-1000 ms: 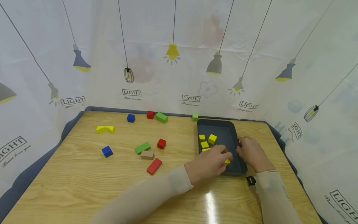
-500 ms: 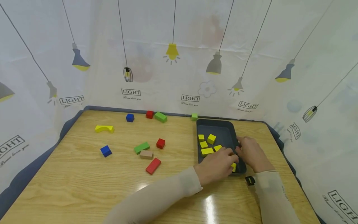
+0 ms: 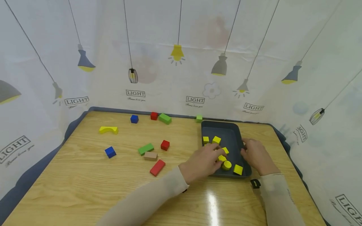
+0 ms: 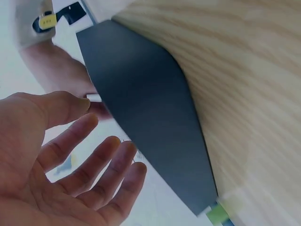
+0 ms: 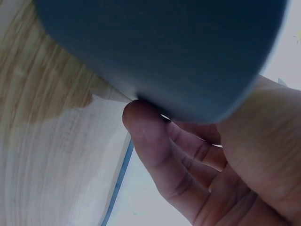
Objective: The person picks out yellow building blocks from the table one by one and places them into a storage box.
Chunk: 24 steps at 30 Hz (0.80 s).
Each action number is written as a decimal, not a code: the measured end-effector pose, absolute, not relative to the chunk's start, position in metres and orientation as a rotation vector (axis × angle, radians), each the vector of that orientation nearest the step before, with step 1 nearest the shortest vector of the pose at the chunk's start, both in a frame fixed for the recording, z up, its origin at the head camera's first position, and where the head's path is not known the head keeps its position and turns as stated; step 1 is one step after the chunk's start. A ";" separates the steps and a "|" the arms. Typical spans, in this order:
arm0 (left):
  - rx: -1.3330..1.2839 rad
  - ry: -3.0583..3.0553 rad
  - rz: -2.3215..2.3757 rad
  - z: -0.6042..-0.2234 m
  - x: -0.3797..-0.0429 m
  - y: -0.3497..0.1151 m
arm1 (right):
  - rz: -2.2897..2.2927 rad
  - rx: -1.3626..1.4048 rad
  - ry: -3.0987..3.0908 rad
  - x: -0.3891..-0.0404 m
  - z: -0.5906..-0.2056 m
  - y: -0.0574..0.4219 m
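Note:
A dark grey tray stands at the table's right side with several yellow blocks in it. Over its left part hovers my left hand, fingers apart and loosely bent; the left wrist view shows the fingers above the rim with nothing between them and the thumb. Right by its fingertips lie a yellow cylinder and a yellow block. A yellow cube sits in the front right corner. My right hand grips the tray's right wall, with a finger against its outside.
Left of the tray lie a red cube, a green block, a tan block and a red block. Farther left are a blue cube and a yellow arch. More blocks line the back edge, including a green cube.
My left hand went right and forward over the tray's front blocks, then came back left, uncovering the yellow cylinder and the corner cube. My right hand stays on the tray's wall.

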<state>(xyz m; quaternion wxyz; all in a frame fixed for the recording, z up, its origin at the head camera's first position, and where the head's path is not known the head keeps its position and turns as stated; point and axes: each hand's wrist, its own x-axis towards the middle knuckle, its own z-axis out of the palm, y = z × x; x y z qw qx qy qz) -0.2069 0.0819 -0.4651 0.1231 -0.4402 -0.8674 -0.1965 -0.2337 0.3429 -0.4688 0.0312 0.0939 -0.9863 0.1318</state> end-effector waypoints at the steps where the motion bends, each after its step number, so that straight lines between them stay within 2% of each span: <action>1: -1.266 -2.536 -0.585 -0.465 -0.208 0.078 | 0.413 0.292 -3.034 -0.233 -0.469 0.343; 24: -0.732 -2.652 -0.516 -0.457 -0.243 -0.035 | 0.464 0.245 -3.075 -0.232 -0.469 0.344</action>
